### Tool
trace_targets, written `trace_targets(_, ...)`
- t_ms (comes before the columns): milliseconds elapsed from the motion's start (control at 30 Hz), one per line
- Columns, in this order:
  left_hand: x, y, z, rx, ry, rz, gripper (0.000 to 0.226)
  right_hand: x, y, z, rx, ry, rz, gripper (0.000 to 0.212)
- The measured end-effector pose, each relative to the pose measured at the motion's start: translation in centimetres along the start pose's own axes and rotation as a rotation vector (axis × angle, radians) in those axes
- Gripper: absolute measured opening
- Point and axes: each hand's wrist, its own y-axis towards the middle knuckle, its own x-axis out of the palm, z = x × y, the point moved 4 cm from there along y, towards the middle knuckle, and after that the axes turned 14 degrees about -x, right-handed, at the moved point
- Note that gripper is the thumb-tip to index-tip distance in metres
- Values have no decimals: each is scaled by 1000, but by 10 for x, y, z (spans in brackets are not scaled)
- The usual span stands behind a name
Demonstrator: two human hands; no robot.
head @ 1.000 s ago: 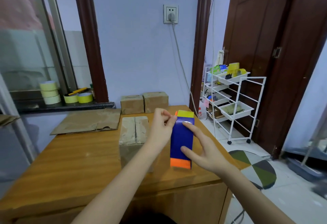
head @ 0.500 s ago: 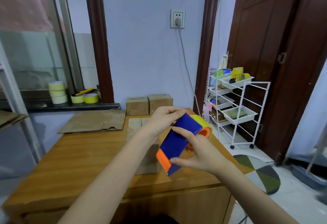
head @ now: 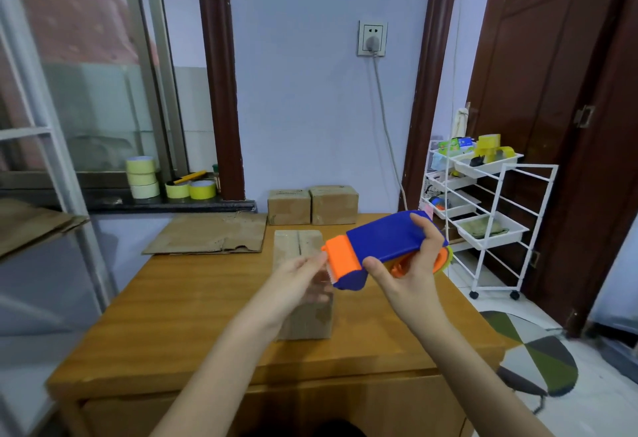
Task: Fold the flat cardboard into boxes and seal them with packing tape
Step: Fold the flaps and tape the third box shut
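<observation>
A blue and orange tape dispenser (head: 383, 245) is held above the wooden table (head: 193, 305), lying nearly level with its orange cutter end pointing left. My right hand (head: 412, 269) grips its body from below and behind. My left hand (head: 300, 276) reaches to the orange end, its fingertips at the toothed edge; it is blurred, so I cannot tell whether it pinches tape. A folded cardboard box (head: 303, 284) stands on the table under both hands, its top seam showing. Flat cardboard (head: 210, 233) lies at the table's far left.
Two closed small boxes (head: 312, 205) stand at the table's back edge by the wall. Tape rolls (head: 141, 177) sit on the window sill at left. A white wire trolley (head: 483, 208) stands right of the table, near a dark door. A patterned mat (head: 538, 357) lies on the floor.
The dispenser went from upright to nearly level, orange end now at left. My left hand moved from its top down to the orange cutter end. My right hand shifted its grip to the body.
</observation>
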Motion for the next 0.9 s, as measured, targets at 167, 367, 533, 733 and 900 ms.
trace_targets(167, 10, 3, -19, -261, -618, -127, 40, 12, 1, -3, 4, 40, 49, 79)
trace_targets(367, 13, 3, -29, -334, -763, -129, 37, 19, -2, -6, -7, 79, 69, 74)
trace_targets(533, 16, 2, -29, -277, -696, 60, 12, 26, -7, -9, 7, 115, 69, 73)
trace_targets(733, 13, 1, -32, -72, -562, 282, 19, 36, -7, -14, 6, 126, 98, 71)
trace_targets(900, 7, 2, -33, 173, -361, 426, 24, 43, -12, -21, 6, 171, 180, 69)
